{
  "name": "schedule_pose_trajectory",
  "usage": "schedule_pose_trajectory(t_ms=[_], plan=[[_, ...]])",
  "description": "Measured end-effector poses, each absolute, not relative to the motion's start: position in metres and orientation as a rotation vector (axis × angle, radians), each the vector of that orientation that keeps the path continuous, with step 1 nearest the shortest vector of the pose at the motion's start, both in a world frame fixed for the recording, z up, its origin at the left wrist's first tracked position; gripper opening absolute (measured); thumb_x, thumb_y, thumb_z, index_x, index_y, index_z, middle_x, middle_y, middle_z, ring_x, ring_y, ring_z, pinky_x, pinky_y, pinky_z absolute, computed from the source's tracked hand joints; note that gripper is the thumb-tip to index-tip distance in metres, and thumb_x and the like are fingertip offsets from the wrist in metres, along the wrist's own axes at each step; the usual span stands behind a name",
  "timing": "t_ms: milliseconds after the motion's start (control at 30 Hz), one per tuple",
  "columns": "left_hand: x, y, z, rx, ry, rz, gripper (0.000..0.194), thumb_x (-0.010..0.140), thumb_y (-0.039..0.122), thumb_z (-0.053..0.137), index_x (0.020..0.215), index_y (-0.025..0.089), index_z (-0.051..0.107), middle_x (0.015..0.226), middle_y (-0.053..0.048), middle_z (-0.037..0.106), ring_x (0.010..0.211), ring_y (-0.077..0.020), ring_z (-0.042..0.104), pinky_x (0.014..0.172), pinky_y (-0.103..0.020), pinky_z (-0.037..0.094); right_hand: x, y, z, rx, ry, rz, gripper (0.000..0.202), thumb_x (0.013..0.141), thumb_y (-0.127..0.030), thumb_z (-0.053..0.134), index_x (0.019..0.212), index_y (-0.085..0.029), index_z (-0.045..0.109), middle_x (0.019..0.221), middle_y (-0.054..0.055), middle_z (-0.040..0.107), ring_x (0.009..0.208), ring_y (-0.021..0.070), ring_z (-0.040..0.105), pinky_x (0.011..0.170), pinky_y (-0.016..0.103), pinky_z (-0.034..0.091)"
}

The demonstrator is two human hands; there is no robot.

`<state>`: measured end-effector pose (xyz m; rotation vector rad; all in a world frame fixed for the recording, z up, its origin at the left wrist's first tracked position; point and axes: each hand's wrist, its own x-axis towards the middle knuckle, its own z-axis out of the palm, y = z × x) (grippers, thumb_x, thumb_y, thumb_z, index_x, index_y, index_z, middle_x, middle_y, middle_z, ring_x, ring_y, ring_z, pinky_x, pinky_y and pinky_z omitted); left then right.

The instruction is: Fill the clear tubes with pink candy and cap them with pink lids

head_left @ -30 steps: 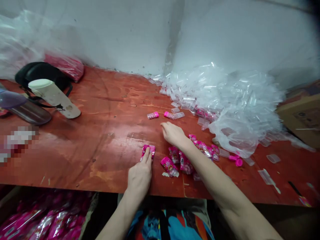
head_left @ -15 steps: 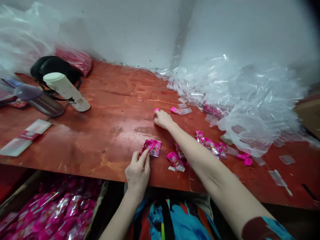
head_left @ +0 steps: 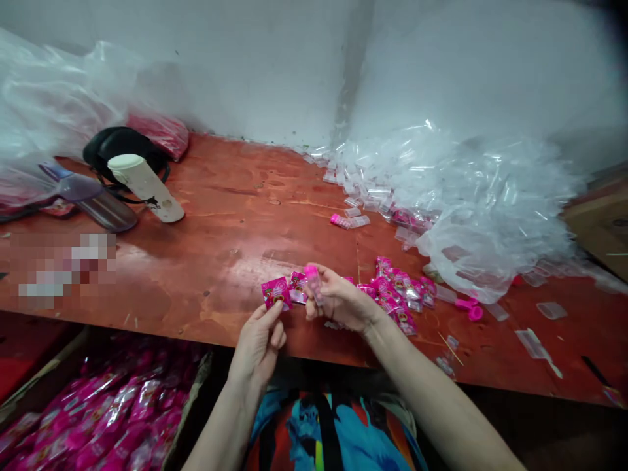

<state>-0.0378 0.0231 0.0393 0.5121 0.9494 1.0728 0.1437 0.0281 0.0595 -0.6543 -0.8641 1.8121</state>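
Note:
My left hand [head_left: 258, 343] pinches a small pink printed packet [head_left: 276, 292] between thumb and fingers, just over the table's front part. Close beside it, my right hand [head_left: 341, 301] is closed round a small clear tube with a pink cap [head_left: 313, 280], held upright. Another pink packet [head_left: 297, 288] shows between the two hands, partly hidden by the right one. A heap of pink packets [head_left: 400, 291] lies right of my right hand. Farther back, a second pink-capped tube [head_left: 340, 221] rests on the wooden table [head_left: 235, 196].
Clear plastic tubes and bags [head_left: 471, 176] pile up at the back right. A pale tumbler [head_left: 146, 188], a purple bottle [head_left: 95, 203] and a black case [head_left: 122, 147] stand at the left. Below the front edge, a box holds many pink packets [head_left: 108, 412].
My right hand has come back toward me from the middle of the table, bringing the pink-capped tube. My left hand has lifted its packet and shifted slightly left.

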Motion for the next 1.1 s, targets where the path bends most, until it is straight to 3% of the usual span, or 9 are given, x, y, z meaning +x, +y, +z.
schedule_pose_trajectory(t_ms=[100,200,367,600,733,867,1100], plan=[[-0.033,0.014,0.044,0.451,0.9,1.048,0.037,0.066,0.028,0.085,0.074,0.016,0.051,0.056,0.011,0.044,0.035,0.0,0.026,0.034,-0.016,0.021,0.125,0.006,0.044,-0.725,-0.688,1.688,0.049,0.075,-0.032,0.075,0.111,-0.024,0.043,0.076,-0.006,0.056,0.051,0.0086,0.051,0.049,0.021,0.044],[-0.025,0.005,0.046,0.41,0.87,1.043,0.035,0.067,0.028,0.085,0.073,0.016,0.052,0.054,0.011,0.041,0.039,-0.0011,0.029,0.038,-0.016,0.026,0.108,0.001,0.034,-0.92,-0.703,1.426,0.051,0.07,-0.031,0.08,0.105,-0.022,0.044,0.07,-0.008,0.054,0.046,0.0057,0.041,0.043,0.017,0.034],[-0.025,0.0,0.039,0.6,0.923,0.888,0.03,0.076,0.041,0.076,0.076,0.015,0.061,0.048,0.007,0.044,0.04,-0.0044,0.033,0.041,-0.018,0.028,0.107,-0.001,0.032,-1.07,-0.869,1.298,0.045,0.071,-0.026,0.073,0.108,-0.02,0.047,0.079,-0.004,0.058,0.063,0.0099,0.053,0.061,0.022,0.043],[-0.042,0.01,0.036,0.911,1.043,0.803,0.033,0.07,0.043,0.079,0.072,0.011,0.069,0.045,0.003,0.047,0.041,-0.0046,0.035,0.041,-0.017,0.023,0.123,-0.003,0.031,-1.155,-1.096,1.344,0.047,0.072,-0.028,0.069,0.113,-0.019,0.048,0.085,-0.003,0.057,0.068,0.0121,0.052,0.065,0.026,0.042],[-0.047,0.016,0.033,0.777,1.12,0.936,0.035,0.065,0.042,0.081,0.063,0.012,0.065,0.042,0.002,0.047,0.04,-0.0054,0.036,0.04,-0.018,0.025,0.121,-0.007,0.023,-1.376,-1.202,1.132,0.047,0.072,-0.034,0.075,0.112,-0.02,0.054,0.08,-0.003,0.052,0.066,0.0127,0.048,0.064,0.027,0.041],[-0.049,0.019,0.03,0.709,1.151,1.003,0.035,0.063,0.04,0.083,0.06,0.012,0.063,0.042,0.002,0.048,0.04,-0.0059,0.037,0.039,-0.018,0.025,0.117,-0.014,0.018,-1.413,-1.29,1.034,0.046,0.075,-0.028,0.071,0.118,-0.02,0.057,0.084,-0.001,0.054,0.067,0.0128,0.048,0.064,0.027,0.043],[-0.04,0.016,0.027,0.547,0.98,0.984,0.031,0.064,0.032,0.086,0.064,0.012,0.062,0.046,0.004,0.047,0.041,-0.004,0.036,0.039,-0.016,0.026,0.112,-0.016,0.013,-1.121,-0.818,1.33,0.038,0.079,-0.036,0.068,0.11,-0.021,0.05,0.073,-0.005,0.054,0.046,0.0071,0.04,0.043,0.021,0.034]])
